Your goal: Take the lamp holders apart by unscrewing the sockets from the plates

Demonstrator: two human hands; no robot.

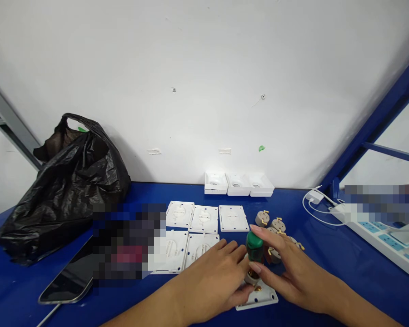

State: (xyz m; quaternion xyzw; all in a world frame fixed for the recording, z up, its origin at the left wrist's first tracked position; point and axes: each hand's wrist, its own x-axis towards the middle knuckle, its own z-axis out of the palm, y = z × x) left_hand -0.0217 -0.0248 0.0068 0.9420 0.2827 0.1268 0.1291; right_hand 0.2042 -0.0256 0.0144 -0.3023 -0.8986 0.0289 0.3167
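Observation:
My right hand (pixel 293 274) grips a green-handled screwdriver (pixel 255 247) between thumb and fingers, holding it upright. Below it, a small round grey part with brass-coloured metal (pixel 251 279) sits on a white square plate (pixel 261 298). My left hand (pixel 213 277) is closed around that round part, thumb at the near side and fingers at the far side. The screwdriver's tip is hidden. Just beyond my right hand, several similar grey round parts (pixel 262 218) with brass tabs lie in a cluster.
Several white square plates (pixel 233 219) lie left of the cluster. Three white box-shaped pieces (pixel 237 186) line the wall. A black plastic bag (pixel 71 181) and a phone (pixel 70 277) are at the left. A white power strip (pixel 378 234) and cable (pixel 306 209) occupy the right.

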